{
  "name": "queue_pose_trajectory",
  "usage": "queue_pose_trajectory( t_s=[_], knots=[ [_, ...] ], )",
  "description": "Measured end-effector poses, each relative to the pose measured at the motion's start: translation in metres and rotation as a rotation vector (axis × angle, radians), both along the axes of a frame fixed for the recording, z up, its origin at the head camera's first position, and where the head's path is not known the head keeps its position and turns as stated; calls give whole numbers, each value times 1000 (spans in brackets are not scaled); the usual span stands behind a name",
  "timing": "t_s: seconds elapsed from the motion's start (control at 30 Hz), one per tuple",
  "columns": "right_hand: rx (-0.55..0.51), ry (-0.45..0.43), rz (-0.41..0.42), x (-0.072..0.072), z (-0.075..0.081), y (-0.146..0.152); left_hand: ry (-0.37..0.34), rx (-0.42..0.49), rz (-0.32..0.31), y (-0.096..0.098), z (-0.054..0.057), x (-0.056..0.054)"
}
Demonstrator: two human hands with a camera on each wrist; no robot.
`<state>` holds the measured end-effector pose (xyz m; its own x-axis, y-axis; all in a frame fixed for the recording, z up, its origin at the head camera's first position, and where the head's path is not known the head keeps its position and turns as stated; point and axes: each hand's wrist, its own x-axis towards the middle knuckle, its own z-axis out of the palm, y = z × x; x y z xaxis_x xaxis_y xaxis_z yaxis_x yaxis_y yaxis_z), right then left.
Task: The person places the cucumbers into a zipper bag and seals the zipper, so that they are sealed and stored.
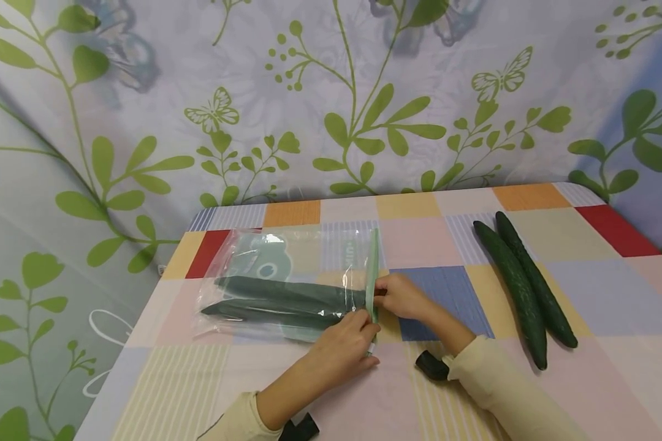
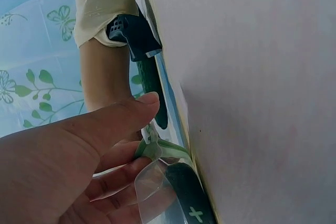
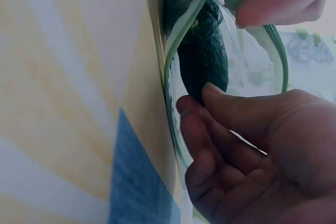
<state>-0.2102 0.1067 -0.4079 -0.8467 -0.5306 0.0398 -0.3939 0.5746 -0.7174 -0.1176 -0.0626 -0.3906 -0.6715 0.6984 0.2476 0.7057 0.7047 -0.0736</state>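
The left hand (image 1: 344, 343) is gripping the green zip edge (image 1: 372, 263) of a clear bag (image 1: 276, 252), fingers curled round it, while the right hand (image 1: 405, 298) is pinching the end of one of two bagged cucumbers (image 1: 287, 290) between thumb and fingers. The right wrist view is showing the bag's mouth gaping around that end, which the head view is hiding. Only the head view is showing both loose cucumbers (image 1: 512, 294) lying side by side on the table (image 1: 414, 236), right of the bag.
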Motion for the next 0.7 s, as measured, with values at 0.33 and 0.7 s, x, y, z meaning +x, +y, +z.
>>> queue_pose_trajectory(
  t_s=[0.33,0.7],
  knots=[
    [-96,-96,81,-1,1,-1,29,5,-9,-1,1,0],
    [-133,-145,119,0,-6,7,-8,-6,-1,0,2,0]
  ],
)
